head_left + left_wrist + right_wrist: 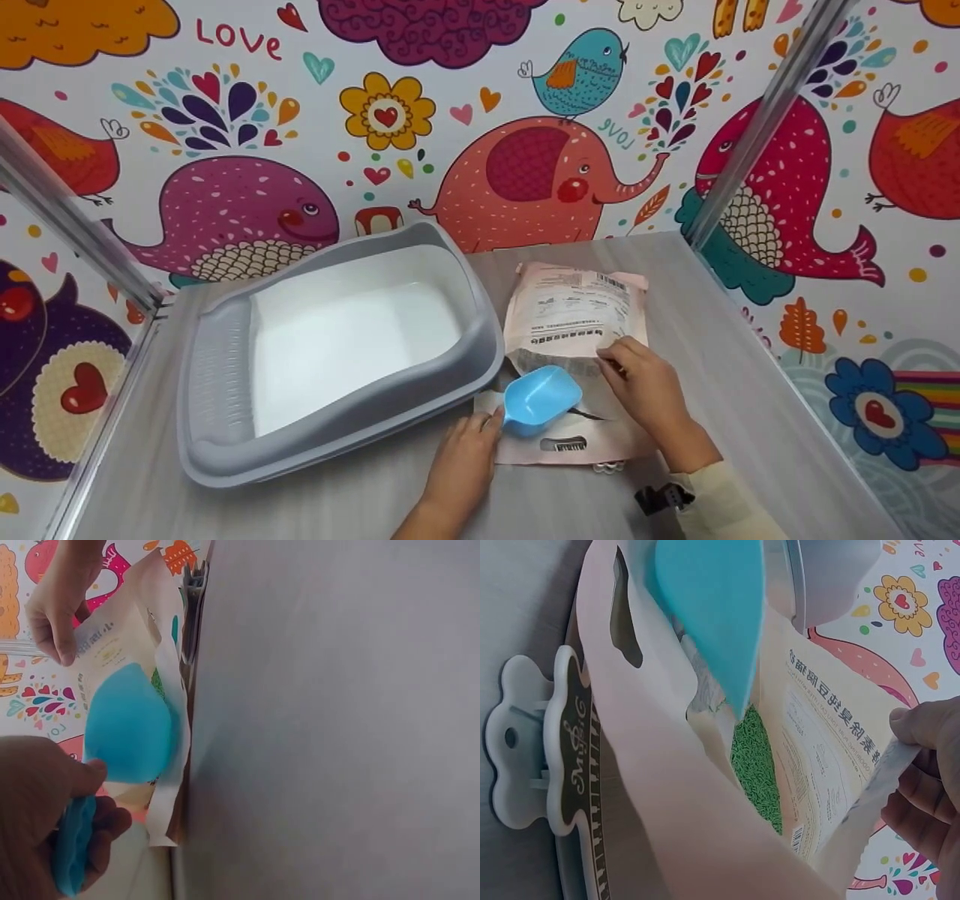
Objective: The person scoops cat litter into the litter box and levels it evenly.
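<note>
My left hand (463,459) grips the handle of a light blue scoop (541,399), its bowl over the mouth of a pale pink printed bag (576,315). Green pellets (754,772) show inside the opened bag in the right wrist view, just past the scoop's tip. With thumb and fingers, my right hand (646,384) pinches the bag's far edge and holds the mouth apart. The bag's near side has a cut-out handle hole (626,611). Left of the bag stands a grey litter box (225,454) with a white inside.
A white scalloped item with a dark "Music" panel (574,742) lies by the bag's near edge. Behind the table (360,502) rises a wall (450,67) with cartoon animals, with metal corner posts (757,127) at its sides. A dark band (664,497) circles the right wrist.
</note>
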`<state>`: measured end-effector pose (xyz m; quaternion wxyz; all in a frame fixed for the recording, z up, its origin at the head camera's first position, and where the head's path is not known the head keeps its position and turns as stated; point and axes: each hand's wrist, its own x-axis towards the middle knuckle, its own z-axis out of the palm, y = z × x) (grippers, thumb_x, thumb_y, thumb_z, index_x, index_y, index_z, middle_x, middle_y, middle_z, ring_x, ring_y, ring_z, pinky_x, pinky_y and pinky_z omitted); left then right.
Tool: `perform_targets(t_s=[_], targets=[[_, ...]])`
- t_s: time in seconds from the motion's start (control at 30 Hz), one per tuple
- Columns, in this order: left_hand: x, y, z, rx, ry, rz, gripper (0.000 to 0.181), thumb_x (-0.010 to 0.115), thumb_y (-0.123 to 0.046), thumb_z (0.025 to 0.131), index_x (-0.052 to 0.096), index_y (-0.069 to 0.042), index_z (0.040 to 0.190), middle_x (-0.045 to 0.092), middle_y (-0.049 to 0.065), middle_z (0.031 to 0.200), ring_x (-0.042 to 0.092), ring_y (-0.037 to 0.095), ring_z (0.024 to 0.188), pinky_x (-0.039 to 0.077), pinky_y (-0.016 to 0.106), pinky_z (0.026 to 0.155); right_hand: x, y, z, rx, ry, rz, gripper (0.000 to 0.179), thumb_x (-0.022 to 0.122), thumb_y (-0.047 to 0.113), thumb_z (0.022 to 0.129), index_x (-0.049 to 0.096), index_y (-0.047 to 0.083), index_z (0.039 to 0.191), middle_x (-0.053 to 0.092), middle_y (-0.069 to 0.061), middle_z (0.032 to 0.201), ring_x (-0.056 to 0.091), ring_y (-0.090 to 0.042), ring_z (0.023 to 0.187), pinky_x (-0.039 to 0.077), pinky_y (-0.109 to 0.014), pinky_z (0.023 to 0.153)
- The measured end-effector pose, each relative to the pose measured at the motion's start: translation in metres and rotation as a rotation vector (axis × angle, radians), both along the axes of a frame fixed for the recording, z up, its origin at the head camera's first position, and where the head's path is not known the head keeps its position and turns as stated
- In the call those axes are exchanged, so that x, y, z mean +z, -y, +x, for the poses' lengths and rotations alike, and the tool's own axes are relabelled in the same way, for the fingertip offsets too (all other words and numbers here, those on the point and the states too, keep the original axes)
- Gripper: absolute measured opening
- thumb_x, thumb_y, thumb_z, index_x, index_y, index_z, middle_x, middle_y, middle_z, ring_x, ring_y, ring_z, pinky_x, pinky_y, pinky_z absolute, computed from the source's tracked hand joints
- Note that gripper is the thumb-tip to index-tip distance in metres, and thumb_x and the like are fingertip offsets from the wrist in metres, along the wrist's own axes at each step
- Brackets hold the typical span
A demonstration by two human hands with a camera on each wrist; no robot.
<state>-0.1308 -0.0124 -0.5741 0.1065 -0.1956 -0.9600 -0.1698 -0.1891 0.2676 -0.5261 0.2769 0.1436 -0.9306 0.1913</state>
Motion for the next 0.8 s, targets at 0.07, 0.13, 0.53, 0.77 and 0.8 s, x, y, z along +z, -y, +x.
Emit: perform_targets(t_s=[0.07, 0.13, 0.53, 0.77, 0.8], targets=[[0.0, -0.003, -0.001, 0.005, 0.013, -0.012, 0.044, 0.074, -0.01, 0.092, 0.069, -0.012, 0.135, 0.072, 0.007, 0.115, 0.07, 0.023, 0.1, 0.059, 0.041, 0.088, 0.001, 0.0, 0.0, 0.002, -0.002, -0.005, 0.021, 0.086, 0.0, 0.08, 0.077, 0.007, 0.098, 0.073, -0.004, 0.094, 0.074, -0.022, 0.087, 0.063, -0.037, 0.075], [0.0, -0.005, -0.003, 0.015, 0.038, -0.009, 0.041, 0.073, -0.012, 0.093, 0.069, -0.013, 0.135, 0.072, 0.007, 0.115, 0.07, 0.023, 0.099, 0.06, 0.04, 0.086, 0.001, 0.0, -0.001, 0.002, -0.005, -0.008, 0.021, 0.086, 0.0, 0.08, 0.078, 0.007, 0.099, 0.073, -0.004, 0.094, 0.074, -0.022, 0.088, 0.063, -0.037, 0.075], [0.013, -0.014, -0.009, 0.031, 0.06, -0.039, 0.04, 0.073, -0.009, 0.092, 0.07, -0.011, 0.132, 0.072, 0.008, 0.117, 0.071, 0.024, 0.104, 0.06, 0.042, 0.089, 0.003, 0.006, -0.005, 0.024, -0.057, -0.03, 0.02, 0.086, -0.001, 0.08, 0.077, 0.006, 0.096, 0.072, -0.005, 0.091, 0.072, -0.018, 0.079, 0.063, -0.036, 0.071], [0.015, -0.019, -0.013, 0.034, 0.109, -0.068, 0.043, 0.071, -0.009, 0.094, 0.067, -0.011, 0.136, 0.07, 0.008, 0.125, 0.069, 0.026, 0.113, 0.059, 0.047, 0.096, 0.006, 0.009, -0.004, -0.028, -0.004, -0.096, 0.019, 0.084, 0.0, 0.082, 0.078, 0.006, 0.099, 0.072, -0.005, 0.092, 0.065, -0.013, 0.072, 0.063, -0.035, 0.067], [0.014, -0.02, -0.014, 0.031, 0.108, -0.068, 0.043, 0.071, -0.009, 0.094, 0.067, -0.01, 0.136, 0.07, 0.008, 0.125, 0.069, 0.026, 0.114, 0.059, 0.047, 0.096, 0.006, 0.009, -0.003, -0.043, 0.004, -0.112, 0.019, 0.084, 0.001, 0.083, 0.078, 0.007, 0.1, 0.072, -0.005, 0.091, 0.065, -0.013, 0.072, 0.063, -0.034, 0.067]])
